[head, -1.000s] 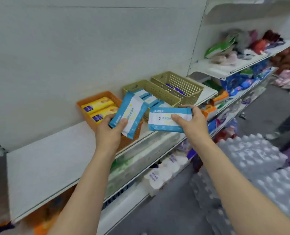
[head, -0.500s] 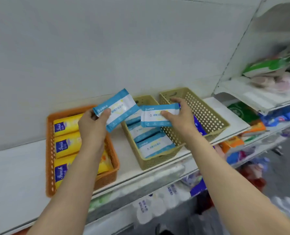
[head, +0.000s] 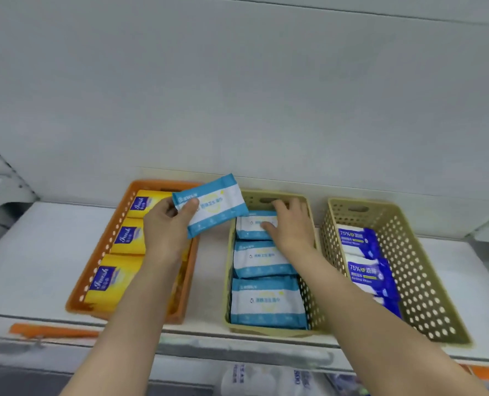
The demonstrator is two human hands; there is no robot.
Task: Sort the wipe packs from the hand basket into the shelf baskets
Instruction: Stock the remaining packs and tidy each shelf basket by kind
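My left hand gripped light-blue pack above orange basket; right hand pressed, fingers relaxed, on top pack in middle basket.

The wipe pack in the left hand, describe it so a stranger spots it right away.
On the white shelf stand three baskets. Between the orange basket and the middle basket, the left hand holds a light blue and white pack in the air, the only pack outside a basket.

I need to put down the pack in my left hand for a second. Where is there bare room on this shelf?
Bare shelf lies left of the orange basket, and more right of the right tan basket, whose right half is also free beside the dark blue packs. The middle tan basket is crowded: light blue packs fill it under the right hand.
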